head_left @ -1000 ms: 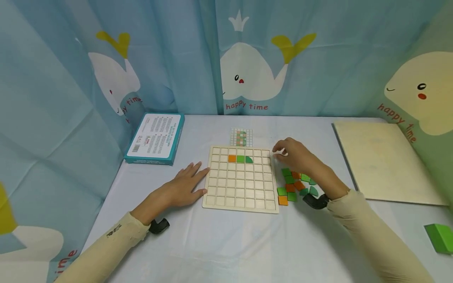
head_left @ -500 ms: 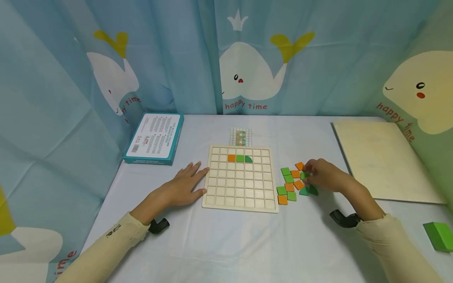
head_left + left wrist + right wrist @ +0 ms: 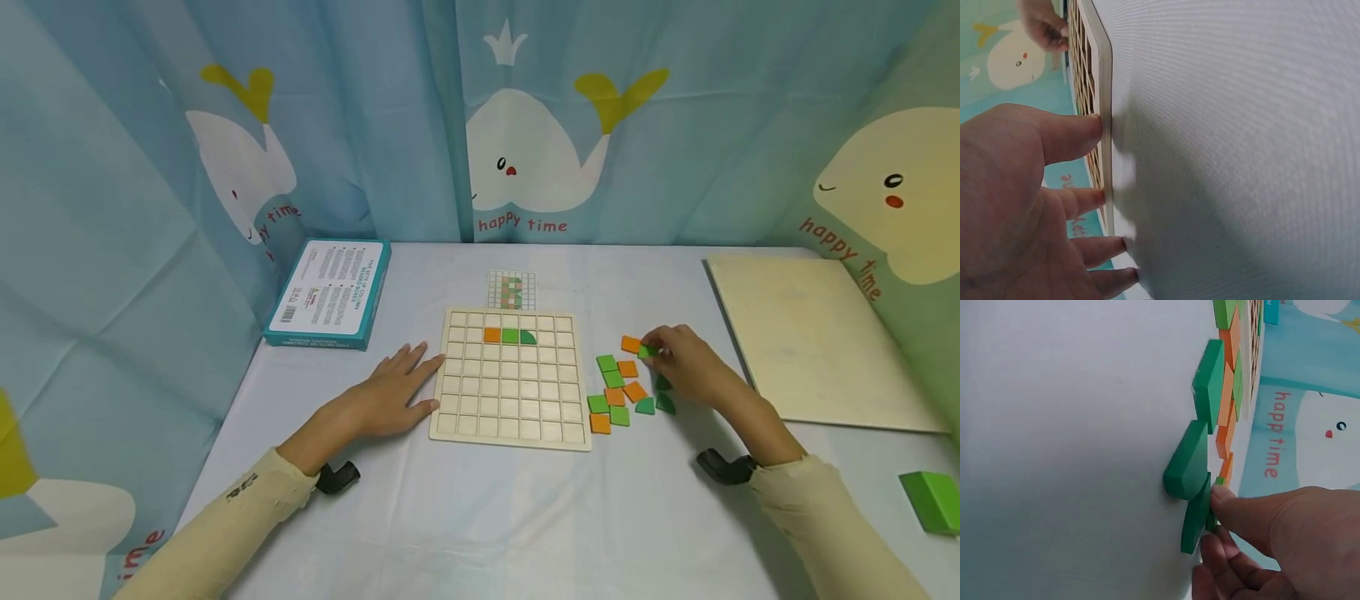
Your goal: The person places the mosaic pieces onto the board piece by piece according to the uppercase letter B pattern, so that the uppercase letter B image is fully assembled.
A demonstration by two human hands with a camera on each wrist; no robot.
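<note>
A pale wooden grid board [image 3: 510, 431] lies flat, with an orange square tile [image 3: 492, 335], a light green square tile [image 3: 510, 336] and a dark green quarter-round tile [image 3: 528, 337] in one of its upper rows. Fingers spread, my left hand [image 3: 390, 396] rests on the table with thumb and fingertips at the board's left edge. To the right of the board, my right hand [image 3: 690, 362] pinches a light green tile [image 3: 646, 352] between thumb and fingers. An orange tile [image 3: 631, 343] lies right beside those fingertips. The right wrist view shows dark green tiles [image 3: 1190, 462] just below the hand.
Several loose green and orange tiles [image 3: 614, 397] lie between board and right hand. A small pattern card [image 3: 512, 291] sits behind the board. A teal-edged box [image 3: 327, 292] is at the back left, a wooden panel [image 3: 817, 342] at the right, a green block [image 3: 930, 502] at the right edge.
My right hand has gone from the board's upper right corner to the loose tiles, then slightly farther back with the light green tile. The neighbouring orange tile has shifted slightly. My left hand stays put.
</note>
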